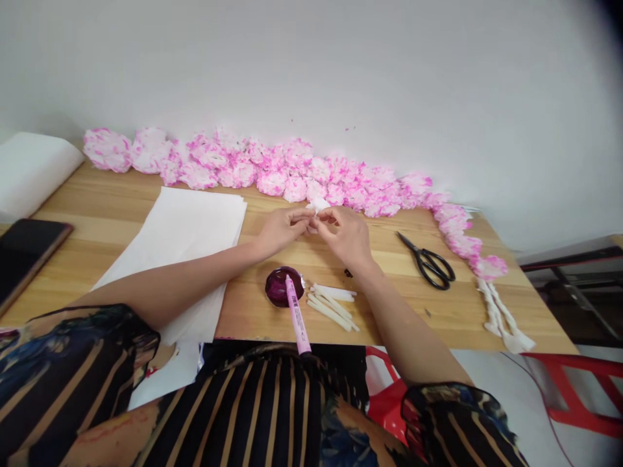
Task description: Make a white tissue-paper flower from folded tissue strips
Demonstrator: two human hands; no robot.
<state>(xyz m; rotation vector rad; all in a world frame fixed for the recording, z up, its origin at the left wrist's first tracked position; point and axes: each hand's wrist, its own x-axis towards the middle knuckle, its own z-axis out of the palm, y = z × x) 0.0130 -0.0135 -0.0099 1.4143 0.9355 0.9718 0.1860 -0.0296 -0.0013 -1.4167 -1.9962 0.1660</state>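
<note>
My left hand (282, 228) and my right hand (346, 235) meet over the middle of the table. Both pinch a small piece of white paper (318, 204), part of which shows above the fingertips; the rest is hidden by the fingers. Just beyond my hands runs a long row of pink and white paper flowers (272, 170). Nearer to me is a small dark purple dish (276, 287) with a pink marker pen (298, 316) leaning across its rim. Several thin cream-white sticks (333, 307) lie beside it.
A stack of white paper sheets (195, 220) lies to the left, with a phone (29, 256) and a white paper roll (34, 172) farther left. Black-handled scissors (428, 263) lie at right. Twisted white paper strips (501, 318) reach the table's right edge. A red stool (584, 395) stands below.
</note>
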